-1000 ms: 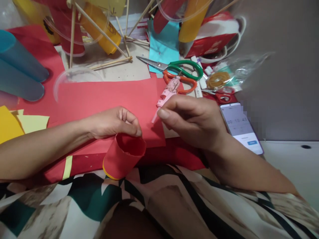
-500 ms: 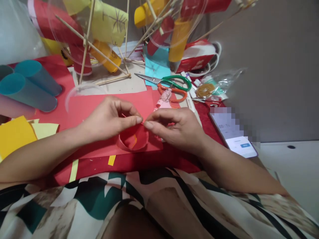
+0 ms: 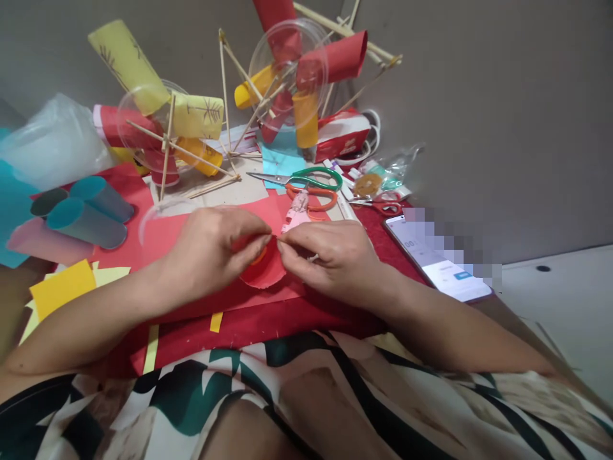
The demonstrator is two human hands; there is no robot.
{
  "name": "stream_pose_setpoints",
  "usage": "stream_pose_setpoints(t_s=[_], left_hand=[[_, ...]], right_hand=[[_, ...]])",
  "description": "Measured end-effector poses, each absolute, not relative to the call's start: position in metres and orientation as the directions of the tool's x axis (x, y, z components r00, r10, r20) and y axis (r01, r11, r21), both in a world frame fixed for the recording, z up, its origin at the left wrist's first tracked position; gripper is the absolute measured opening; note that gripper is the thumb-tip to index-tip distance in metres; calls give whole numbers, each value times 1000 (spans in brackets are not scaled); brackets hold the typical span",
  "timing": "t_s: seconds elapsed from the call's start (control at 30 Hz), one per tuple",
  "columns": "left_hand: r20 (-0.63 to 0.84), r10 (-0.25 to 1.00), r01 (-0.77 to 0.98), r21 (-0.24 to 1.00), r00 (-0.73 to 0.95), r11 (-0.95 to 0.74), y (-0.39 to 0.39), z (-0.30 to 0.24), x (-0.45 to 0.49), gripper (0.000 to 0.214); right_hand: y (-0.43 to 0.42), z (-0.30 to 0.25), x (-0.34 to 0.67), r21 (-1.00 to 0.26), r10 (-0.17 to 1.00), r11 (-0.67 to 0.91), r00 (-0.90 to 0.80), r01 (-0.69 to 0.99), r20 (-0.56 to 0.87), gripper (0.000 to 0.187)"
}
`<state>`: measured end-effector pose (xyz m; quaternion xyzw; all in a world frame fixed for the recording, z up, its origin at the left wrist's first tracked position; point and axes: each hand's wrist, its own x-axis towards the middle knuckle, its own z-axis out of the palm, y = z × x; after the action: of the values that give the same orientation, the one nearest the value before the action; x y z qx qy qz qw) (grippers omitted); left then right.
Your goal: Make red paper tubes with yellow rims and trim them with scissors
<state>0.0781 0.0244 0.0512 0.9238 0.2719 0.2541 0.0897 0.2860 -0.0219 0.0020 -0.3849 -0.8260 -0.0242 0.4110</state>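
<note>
My left hand [image 3: 211, 249] and my right hand [image 3: 330, 255] meet over the middle of the table, thumbs and forefingers pinched together. Between them is a curled red paper piece [image 3: 264, 276], rounded like a short tube, with its upper edge at my fingertips. A bit of orange shows inside it. The left fingers close on that edge, and so do the right ones, almost touching them. A small pale tip sticks out by my right palm; what it is I cannot tell. Beneath lies a flat red paper sheet [image 3: 258, 207].
Stick frames with clear discs and paper tubes, one with yellow tubes [image 3: 196, 117], stand behind. Green-and-orange-handled scissors [image 3: 316, 179] lie beyond my hands. A phone [image 3: 438, 259] is on the right; blue tubes [image 3: 89, 220] and yellow paper [image 3: 62, 287] are on the left.
The view has tilted upward, showing more of the stick frames. Both hands still pinch the red paper, which is now more covered by the left fingers.
</note>
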Motion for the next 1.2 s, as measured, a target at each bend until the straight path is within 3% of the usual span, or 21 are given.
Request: stream_pose_setpoints(t_s=[0.13, 0.23, 0.37, 0.6, 0.83, 1.03, 1.2], left_hand=[[552, 283, 391, -85, 784, -916, 21, 44, 79, 17], [586, 218, 382, -170, 781, -908, 21, 44, 80, 12], [571, 214, 361, -156, 793, -920, 23, 42, 83, 11], [610, 414, 512, 14, 676, -859, 24, 34, 81, 11], [604, 379, 483, -12, 701, -875, 24, 29, 81, 14], [561, 423, 445, 106, 711, -889, 23, 30, 79, 12], [574, 340, 418, -4, 745, -908, 22, 28, 82, 20]], right_hand=[[-23, 3, 288, -182, 555, 710, -381, 681, 739, 24], [-21, 2, 289, -196, 550, 702, -346, 685, 760, 16], [-18, -1, 290, -149, 547, 674, -353, 724, 759, 16], [-15, -4, 288, -193, 577, 649, -312, 736, 755, 19], [-14, -4, 287, -152, 518, 681, -324, 717, 792, 16], [-14, -4, 288, -96, 499, 702, -391, 706, 773, 20], [-16, -3, 288, -99, 534, 695, -419, 712, 734, 25]])
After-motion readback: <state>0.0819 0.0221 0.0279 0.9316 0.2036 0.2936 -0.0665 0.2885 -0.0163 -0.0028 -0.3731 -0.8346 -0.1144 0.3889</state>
